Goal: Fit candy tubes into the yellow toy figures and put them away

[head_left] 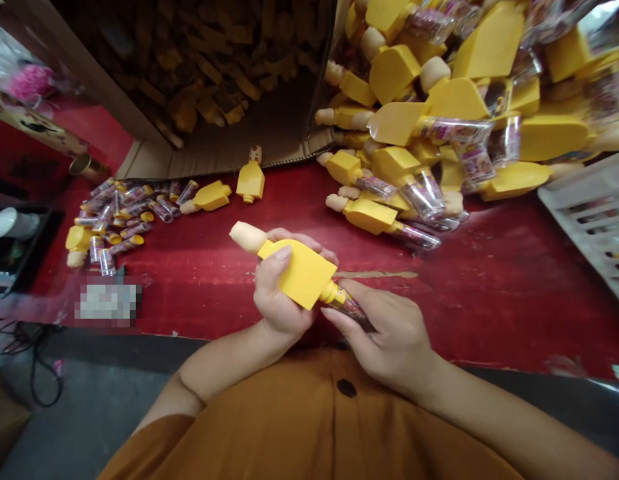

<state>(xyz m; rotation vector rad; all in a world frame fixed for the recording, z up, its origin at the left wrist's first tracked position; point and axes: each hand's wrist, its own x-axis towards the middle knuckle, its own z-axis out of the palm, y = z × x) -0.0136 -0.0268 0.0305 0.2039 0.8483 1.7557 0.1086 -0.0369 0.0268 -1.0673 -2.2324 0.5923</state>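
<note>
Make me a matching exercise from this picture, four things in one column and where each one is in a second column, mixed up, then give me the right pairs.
Things:
1. yellow plastic block-shaped toy piece with a beige knob
2. small clear tube with a printed label
3. open brown cardboard box
4. white slatted plastic crate

Places:
A. at the right edge of the red table
B. lying open at the back, left of the big yellow pile
C. gripped in the left hand
D. pinched by the right hand

Pairs: 1-C, 2-D, 3-B, 4-A
</note>
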